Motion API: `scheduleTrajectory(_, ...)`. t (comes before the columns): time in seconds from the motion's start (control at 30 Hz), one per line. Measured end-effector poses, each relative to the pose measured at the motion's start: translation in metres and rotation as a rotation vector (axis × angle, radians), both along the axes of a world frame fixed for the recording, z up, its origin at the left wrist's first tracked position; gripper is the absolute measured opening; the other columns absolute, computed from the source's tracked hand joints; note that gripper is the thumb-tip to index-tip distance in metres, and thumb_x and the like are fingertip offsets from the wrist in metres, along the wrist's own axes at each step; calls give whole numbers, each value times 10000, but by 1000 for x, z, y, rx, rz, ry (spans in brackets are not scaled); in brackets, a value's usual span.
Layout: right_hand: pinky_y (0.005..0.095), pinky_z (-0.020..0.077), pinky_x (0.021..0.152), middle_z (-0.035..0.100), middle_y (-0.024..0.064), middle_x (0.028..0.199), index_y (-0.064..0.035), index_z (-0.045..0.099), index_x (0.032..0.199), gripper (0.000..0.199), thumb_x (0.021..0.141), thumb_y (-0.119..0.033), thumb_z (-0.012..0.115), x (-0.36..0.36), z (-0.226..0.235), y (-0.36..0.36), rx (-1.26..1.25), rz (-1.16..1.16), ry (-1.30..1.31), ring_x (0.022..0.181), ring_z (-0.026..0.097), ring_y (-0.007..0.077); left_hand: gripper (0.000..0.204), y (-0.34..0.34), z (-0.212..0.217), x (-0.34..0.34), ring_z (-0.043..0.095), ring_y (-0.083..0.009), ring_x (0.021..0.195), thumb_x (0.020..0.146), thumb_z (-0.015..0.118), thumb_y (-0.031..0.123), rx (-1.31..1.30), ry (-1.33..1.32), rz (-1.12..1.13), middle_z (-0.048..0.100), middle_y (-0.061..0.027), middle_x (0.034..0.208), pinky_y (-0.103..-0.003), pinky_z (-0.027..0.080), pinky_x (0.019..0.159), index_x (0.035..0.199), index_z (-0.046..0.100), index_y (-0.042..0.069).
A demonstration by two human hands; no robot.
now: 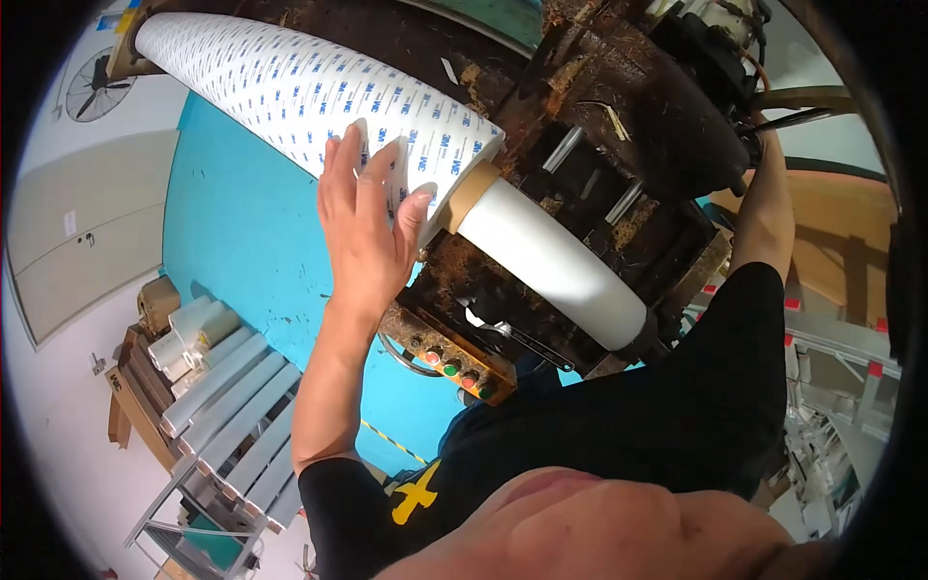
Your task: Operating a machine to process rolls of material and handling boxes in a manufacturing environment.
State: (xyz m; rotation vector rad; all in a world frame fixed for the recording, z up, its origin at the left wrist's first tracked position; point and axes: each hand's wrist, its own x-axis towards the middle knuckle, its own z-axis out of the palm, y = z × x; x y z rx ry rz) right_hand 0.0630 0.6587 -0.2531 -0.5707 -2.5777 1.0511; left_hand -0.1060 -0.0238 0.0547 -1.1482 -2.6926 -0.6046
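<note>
While L hand (365,232) lies spread on white roll (280,82), far L to ctr | R hand (759,124) far R, mostly hidden, can't tell grip | risk: L hand could get dragged if roll spins

Bright light — strong fisheye edge distortion

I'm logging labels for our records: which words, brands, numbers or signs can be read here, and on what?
White printed roll: repeated blue lettering, legible but not copied here; finer print too small to read.
Small notice on pale double door: too small to read.
Push-button panel: no readable labels.
</note>
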Motion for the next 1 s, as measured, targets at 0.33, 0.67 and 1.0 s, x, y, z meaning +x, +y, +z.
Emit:
scheduleTrajectory(0.33, 312, 399, 828, 569, 75, 971, -95, 343, 1261, 543, 801, -165, 623, -6, 5, 5, -2, -8, -1, 868, 547, 162, 503, -9, -5, -2, 308, -438, 1270, 862, 564, 401, -32, -12, -64, 344, -228, 1372, -511, 255, 1012, 1242, 492, 79)
scheduleTrajectory(0.67, 310, 402, 813, 570, 73, 960, -96, 358, 1246, 523, 802, -174, 623, -4, 12, 10, 6, -19, 0, 856, 548, 162, 520, -13, -10, -1, 254, -434, 1300, 895, 501, 415, -9, 0, -85, 295, -232, 1406, -521, 237, 1024, 1272, 462, 58)
scheduleTrajectory(1.0, 308, 406, 798, 571, 71, 949, -96, 373, 1230, 503, 802, -182, 622, 3, 15, 16, -1, -41, -4, 844, 548, 161, 517, -118, -41, 52, 341, -331, 1254, 936, 460, 256, 158, -274, 482, 340, -228, 1348, -410, 248, 1049, 1316, 317, -63)
